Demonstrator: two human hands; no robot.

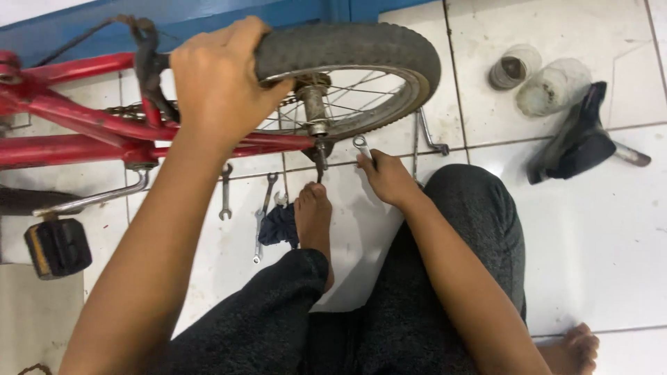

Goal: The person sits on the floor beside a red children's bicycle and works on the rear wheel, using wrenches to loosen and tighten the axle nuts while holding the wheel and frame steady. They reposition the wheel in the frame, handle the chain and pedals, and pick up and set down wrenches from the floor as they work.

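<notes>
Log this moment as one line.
left hand: grips bicycle tyre | right hand: holds wrench near wheel axle | spare wrenches on tiled floor

Both arms are bare from the upper arm down, no sleeves in view, no watch, ring or bracelet on the left hand (219, 83) or the right hand (389, 179). The legs wear dark charcoal trousers (417, 292) of a speckled, heathered knit, loose and soft, the hem bunched at the shin. Both feet are bare: one foot (314, 215) ahead, another foot (573, 347) at the lower right
</notes>
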